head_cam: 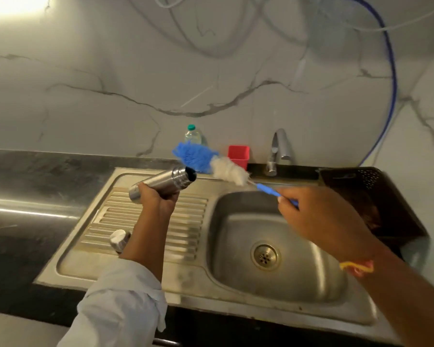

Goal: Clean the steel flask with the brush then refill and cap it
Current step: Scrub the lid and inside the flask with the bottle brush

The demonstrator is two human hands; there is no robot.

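Note:
My left hand (157, 200) grips the steel flask (164, 182) around its body, tilted with the open dark mouth pointing up and right above the drainboard. My right hand (318, 216) pinches the blue handle of the bottle brush (211, 162), whose blue and white bristle head hovers just right of the flask's mouth, outside it. The flask's steel cap (119, 239) stands on the drainboard, partly behind my left forearm.
The steel sink (276, 249) with its drain lies below my right hand. The tap (277, 151) stands at the back, with a red cup (239, 156) and a clear bottle with a green cap (193, 134) by the wall. A dark crate (376, 204) sits at the right.

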